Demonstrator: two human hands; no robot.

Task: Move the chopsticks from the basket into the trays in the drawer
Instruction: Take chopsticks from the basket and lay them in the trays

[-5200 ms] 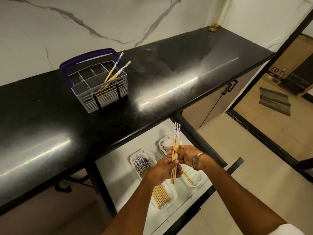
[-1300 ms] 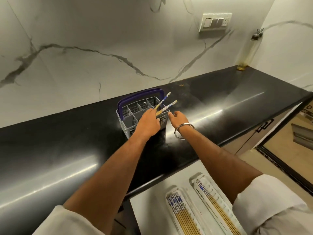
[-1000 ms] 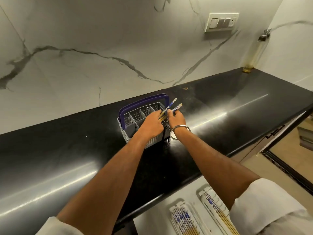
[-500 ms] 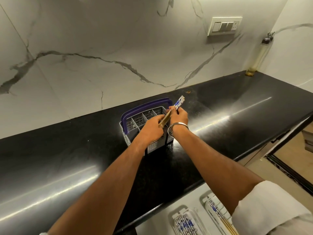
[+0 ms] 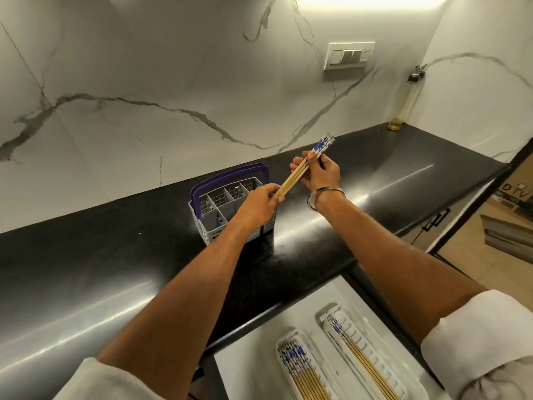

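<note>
Two hands hold one small bundle of chopsticks point(image 5: 300, 171) in the air, above and right of the grey basket point(image 5: 230, 215) on the black counter point(image 5: 115, 255). Left hand point(image 5: 259, 202) pinches the plain ends; right hand point(image 5: 318, 173) grasps near the blue-patterned tops. Both drawer trays point(image 5: 340, 339) already contain chopsticks.

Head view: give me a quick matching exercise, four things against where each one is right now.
Things:
1. chopsticks
2. basket
3. trays
4. oil bottle

Places:
A. far corner of the counter
B. in the open drawer
C. held in both hands, above the counter
D. on the counter, behind the left hand

Pairs: 1-C, 2-D, 3-B, 4-A
</note>
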